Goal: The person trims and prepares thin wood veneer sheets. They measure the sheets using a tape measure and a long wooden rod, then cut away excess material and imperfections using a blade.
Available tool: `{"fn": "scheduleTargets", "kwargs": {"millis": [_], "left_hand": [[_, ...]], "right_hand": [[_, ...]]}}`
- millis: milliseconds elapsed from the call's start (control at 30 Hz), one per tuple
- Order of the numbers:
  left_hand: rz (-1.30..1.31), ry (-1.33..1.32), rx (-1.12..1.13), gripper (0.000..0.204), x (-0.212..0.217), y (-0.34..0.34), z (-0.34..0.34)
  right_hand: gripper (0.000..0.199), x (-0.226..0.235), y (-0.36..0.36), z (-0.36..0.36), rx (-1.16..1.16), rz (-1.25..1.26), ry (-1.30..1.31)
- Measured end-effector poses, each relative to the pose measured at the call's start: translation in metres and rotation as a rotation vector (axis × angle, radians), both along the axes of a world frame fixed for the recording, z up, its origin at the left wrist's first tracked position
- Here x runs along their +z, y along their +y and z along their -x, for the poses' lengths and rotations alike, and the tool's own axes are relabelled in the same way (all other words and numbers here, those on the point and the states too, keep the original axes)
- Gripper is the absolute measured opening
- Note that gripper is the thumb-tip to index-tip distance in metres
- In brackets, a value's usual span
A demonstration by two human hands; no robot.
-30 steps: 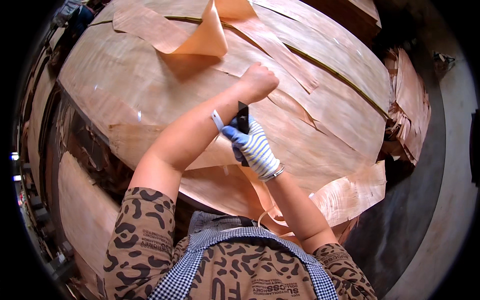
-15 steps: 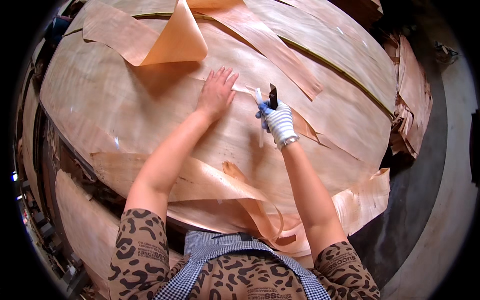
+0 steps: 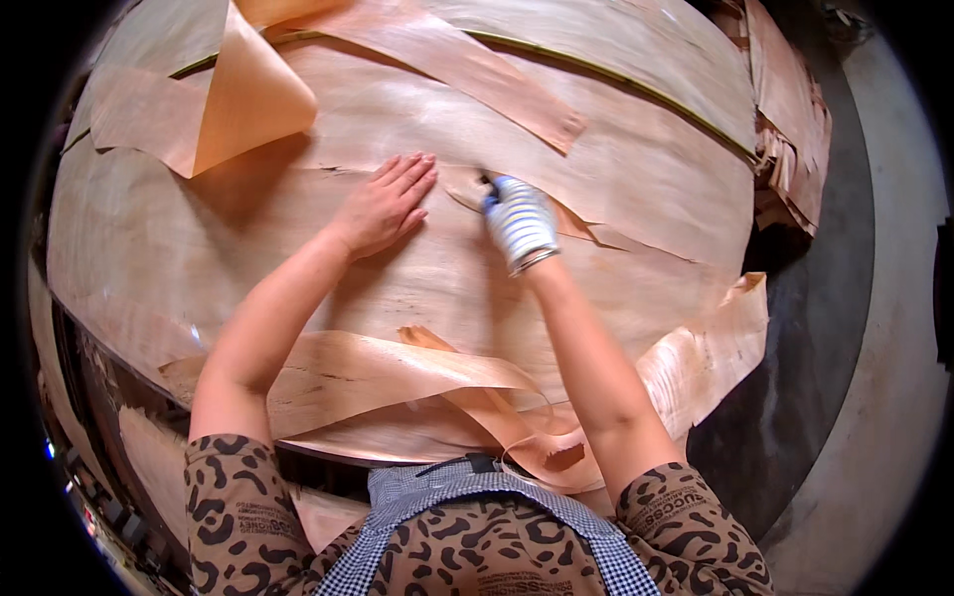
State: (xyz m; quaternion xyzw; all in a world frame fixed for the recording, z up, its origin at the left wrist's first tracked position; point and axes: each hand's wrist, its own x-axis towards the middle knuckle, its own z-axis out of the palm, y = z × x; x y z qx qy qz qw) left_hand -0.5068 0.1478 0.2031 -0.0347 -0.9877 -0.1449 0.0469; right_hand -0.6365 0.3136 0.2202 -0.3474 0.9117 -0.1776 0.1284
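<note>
My bare left hand (image 3: 386, 207) lies flat on a large pale wood veneer sheet (image 3: 417, 283), fingers stretched toward the upper right. Just right of it, my right hand (image 3: 521, 221), in a blue-and-white striped glove, is closed around a dark-bladed knife (image 3: 486, 178). Motion smears the hand, and only a bit of the knife shows at the fingers. The glove is low over a torn seam in the veneer, where an orange-brown gap (image 3: 571, 223) opens to its right. Whether the blade touches the wood I cannot tell.
A folded veneer strip (image 3: 253, 94) stands up at the upper left, and a long strip (image 3: 497, 79) lies across the top. Curled offcuts (image 3: 397, 368) lie along the near edge. Layered veneer (image 3: 790, 109) hangs at the right, beside a dark floor (image 3: 795, 348).
The whole scene has shifted in the picture as the view moved. My right hand has turned, so the knife no longer points up, and the white strip beside it no longer shows.
</note>
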Motion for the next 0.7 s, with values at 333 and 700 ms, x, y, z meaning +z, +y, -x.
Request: {"fn": "scheduleTargets", "kwargs": {"millis": [333, 700], "left_hand": [[-0.168, 0.207, 0.012, 0.046, -0.009, 0.139, 0.097], [-0.08, 0.546, 0.466, 0.052, 0.031, 0.03, 0.067]], "right_hand": [[0.014, 0.004, 0.115, 0.044, -0.812, 0.411, -0.753], [0.029, 0.02, 0.25, -0.023, -0.472, -0.218, -0.251]]}}
